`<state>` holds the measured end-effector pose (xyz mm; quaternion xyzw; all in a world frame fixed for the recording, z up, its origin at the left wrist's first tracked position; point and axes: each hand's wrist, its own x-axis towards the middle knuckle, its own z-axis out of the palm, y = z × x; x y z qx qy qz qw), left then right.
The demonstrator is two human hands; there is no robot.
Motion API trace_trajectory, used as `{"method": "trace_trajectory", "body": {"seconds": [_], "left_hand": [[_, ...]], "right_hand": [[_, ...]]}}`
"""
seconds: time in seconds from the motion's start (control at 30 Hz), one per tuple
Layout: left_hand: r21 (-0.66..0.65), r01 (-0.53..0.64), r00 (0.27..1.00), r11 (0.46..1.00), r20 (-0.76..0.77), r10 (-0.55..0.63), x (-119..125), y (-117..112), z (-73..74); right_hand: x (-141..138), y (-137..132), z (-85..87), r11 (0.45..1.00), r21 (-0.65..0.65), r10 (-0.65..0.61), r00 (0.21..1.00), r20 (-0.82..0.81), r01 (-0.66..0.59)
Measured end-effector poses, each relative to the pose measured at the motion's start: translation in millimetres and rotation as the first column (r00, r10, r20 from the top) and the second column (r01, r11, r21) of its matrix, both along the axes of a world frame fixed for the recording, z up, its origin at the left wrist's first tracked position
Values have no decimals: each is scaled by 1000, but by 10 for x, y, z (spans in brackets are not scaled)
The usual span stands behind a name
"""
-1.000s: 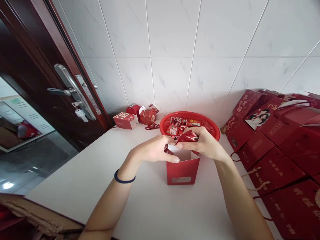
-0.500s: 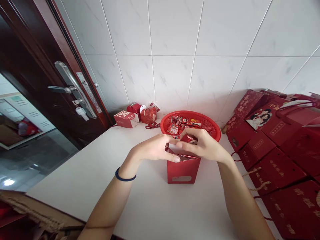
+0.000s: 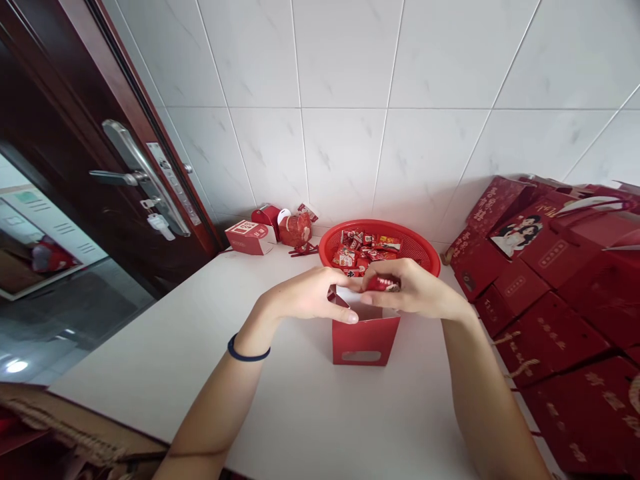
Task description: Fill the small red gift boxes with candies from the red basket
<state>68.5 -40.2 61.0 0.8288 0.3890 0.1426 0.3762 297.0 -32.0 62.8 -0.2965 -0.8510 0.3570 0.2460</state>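
Observation:
An open-topped red paper gift box (image 3: 367,347) stands upright on the white table, a rounded slot in its front face. My left hand (image 3: 313,293) is closed on the box's upper left edge, its thumb lying along the front rim. Just over the opening, my right hand (image 3: 417,290) pinches a red wrapped candy (image 3: 383,284) between thumb and fingers. Behind both hands sits a red plastic basket (image 3: 431,257) with several red-wrapped sweets (image 3: 345,256) in it.
Back left on the white table (image 3: 220,313) are a small red-and-white box (image 3: 250,238) and a red pouch (image 3: 296,230). Many red gift bags (image 3: 545,320) crowd the right side. A dark brown door (image 3: 65,87) stands open at left, by the tiled wall (image 3: 345,53).
My right hand has shifted slightly right with the candy, and the box opening shows more. The left hand keeps its place on the box.

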Motion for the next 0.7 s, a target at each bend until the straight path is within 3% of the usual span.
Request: {"method": "trace_trajectory", "body": {"seconds": [0.1, 0.23, 0.4, 0.57, 0.7], "left_hand": [[-32, 10, 999, 999, 50, -9, -8, 12, -22], [-37, 4, 997, 999, 82, -1, -17, 29, -45], [-21, -5, 999, 1000, 42, 6, -6, 21, -23], [38, -2, 1000, 999, -5, 2, -10, 23, -25], [38, 52, 998, 998, 26, -53, -17, 36, -39]], "right_hand": [[-5, -26, 9, 987, -115, -123, 983, -133, 108], [-20, -33, 10, 957, -267, -184, 952, -246, 116], [-51, -29, 1, 996, -78, -70, 970, -234, 53], [-59, -39, -13, 991, 9, 131, 991, 31, -131], [-44, -47, -26, 983, 48, 171, 977, 124, -178]]}}
